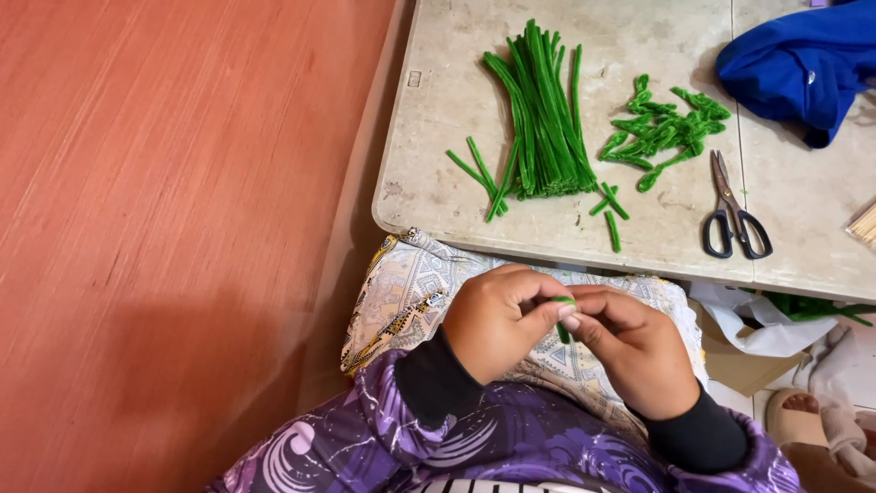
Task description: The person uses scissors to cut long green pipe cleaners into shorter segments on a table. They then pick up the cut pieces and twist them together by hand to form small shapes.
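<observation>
Pinching short green pipe cleaner piece [564, 315] between fingertips, left hand [497, 321], right hand [634, 351] together over lap.

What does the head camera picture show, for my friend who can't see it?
Two hands, left hand and right hand, pinch a short green fuzzy stem over a lap. Ahead, a pale table holds a bundle of green stems, bent pieces, scissors and blue cloth.

We sit in a home: low stone-topped table [438, 110], patterned cushion [411, 283], craft scissors [735, 215], sandal [803, 415].
</observation>
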